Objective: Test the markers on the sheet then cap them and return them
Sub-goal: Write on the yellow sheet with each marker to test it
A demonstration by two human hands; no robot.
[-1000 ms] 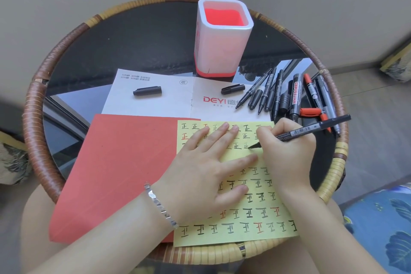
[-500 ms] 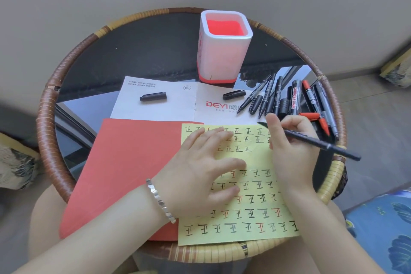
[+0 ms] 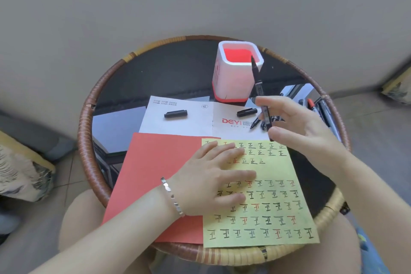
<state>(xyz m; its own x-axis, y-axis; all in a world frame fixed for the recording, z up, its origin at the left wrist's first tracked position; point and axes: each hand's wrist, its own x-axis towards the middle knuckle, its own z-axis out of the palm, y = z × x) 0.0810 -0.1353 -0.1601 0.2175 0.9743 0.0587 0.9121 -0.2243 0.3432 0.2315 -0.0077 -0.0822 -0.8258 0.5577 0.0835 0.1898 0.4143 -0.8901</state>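
A yellow sheet (image 3: 273, 204) covered in black and red test marks lies at the table's front right. My left hand (image 3: 213, 181) rests flat on it, fingers straight. My right hand (image 3: 298, 127) is raised above the sheet's far edge and holds an uncapped black marker (image 3: 259, 87) upright between thumb and fingers, its tip pointing up in front of the white holder with red inside (image 3: 238, 71). One black cap (image 3: 246, 111) lies just left of my right hand, another black cap (image 3: 175, 114) farther left, both on the white paper (image 3: 195, 122).
A red sheet (image 3: 160, 173) lies left of the yellow one. Several other markers (image 3: 320, 109) lie at the table's right, partly hidden behind my right hand. The round glass table has a wicker rim (image 3: 89, 118). A wall stands close behind.
My right hand lifted the marker off the yellow sheet and swung it upright toward the holder. My left hand stayed flat on the sheet. The camera tilted upward.
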